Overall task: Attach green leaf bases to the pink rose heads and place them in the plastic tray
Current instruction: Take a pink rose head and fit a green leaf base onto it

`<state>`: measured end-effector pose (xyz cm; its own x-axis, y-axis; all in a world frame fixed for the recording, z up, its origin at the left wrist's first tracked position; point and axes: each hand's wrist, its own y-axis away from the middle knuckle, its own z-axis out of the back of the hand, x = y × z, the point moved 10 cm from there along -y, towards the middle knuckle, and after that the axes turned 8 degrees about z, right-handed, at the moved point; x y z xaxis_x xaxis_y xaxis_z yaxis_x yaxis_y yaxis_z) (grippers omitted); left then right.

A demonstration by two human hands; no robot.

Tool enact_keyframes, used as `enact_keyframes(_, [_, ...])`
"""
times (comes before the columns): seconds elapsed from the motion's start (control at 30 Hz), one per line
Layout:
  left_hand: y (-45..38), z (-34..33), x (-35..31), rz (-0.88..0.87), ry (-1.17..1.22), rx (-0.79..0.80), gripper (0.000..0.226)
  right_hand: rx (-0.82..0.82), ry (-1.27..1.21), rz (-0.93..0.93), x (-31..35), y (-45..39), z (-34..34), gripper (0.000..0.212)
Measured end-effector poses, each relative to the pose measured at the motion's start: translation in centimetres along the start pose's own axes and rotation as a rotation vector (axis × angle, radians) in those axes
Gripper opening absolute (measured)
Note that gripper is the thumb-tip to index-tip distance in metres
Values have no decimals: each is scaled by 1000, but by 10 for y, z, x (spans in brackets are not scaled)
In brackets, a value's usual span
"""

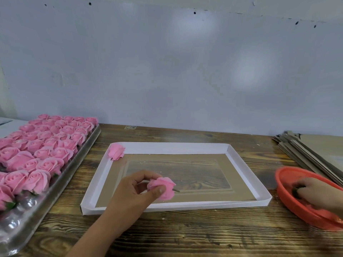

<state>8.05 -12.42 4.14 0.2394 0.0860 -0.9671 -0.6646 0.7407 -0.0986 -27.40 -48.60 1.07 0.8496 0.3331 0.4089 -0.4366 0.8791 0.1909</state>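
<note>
Left hand (137,190) pinches a rose (163,188) over the white tray (178,147), stem pin pointing right. Right hand (313,191) curled on a dark leaf base (297,190) in the red basket (289,203). Risk: squeezed petals crush; pin misses base hole.

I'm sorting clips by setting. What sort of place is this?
Probably a small craft or packing workshop rather than a home. A plastic tray holds rows of identical pink roses, flat cardboard sheets are stacked on the wooden bench, and an orange basket holds parts.
</note>
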Motion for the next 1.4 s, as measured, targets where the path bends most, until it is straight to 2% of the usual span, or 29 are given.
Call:
enact_keyframes(0.17, [0,-1,-1,-1,2,2,31,-171,50,-31,-7,-4,16,29])
enact_keyframes(0.3, [0,0,0,3,-18,-3,26,-193,215,50,4,2,18,31])
enact_keyframes(0.4, [0,-1,1,6,-23,2,23,-249,294,26,2,0,24,25])
enact_keyframes(0.57, [1,0,0,10,6,7,32,-278,239,-15,-18,-11,20,52])
enact_keyframes(0.67, [1,-1,1,20,28,16,33,-444,304,16,-33,-18,39,44])
enact_keyframes(0.77, [1,-1,2,40,55,18,33,-642,111,76,-15,11,58,31])
enact_keyframes(0.83, [1,-2,2,62,119,31,32,-734,-134,194,36,53,59,31])
enact_keyframes(0.87, [1,-3,2,73,159,40,32,-710,-258,263,71,71,50,32])
enact_keyframes(0.93, [2,-3,3,96,230,49,34,-495,-606,360,136,88,5,31])
enact_keyframes(1.0, [3,-4,4,113,291,55,34,-233,-816,343,187,93,-50,31])
enact_keyframes(1.1, [5,-1,2,106,324,33,29,6,-1048,264,237,102,-114,30])
enact_keyframes(1.27, [5,3,-1,65,310,-6,33,145,-1420,218,283,115,-148,26])
enact_keyframes(1.4, [6,10,-3,25,276,-110,36,201,-1499,287,295,123,-151,29])
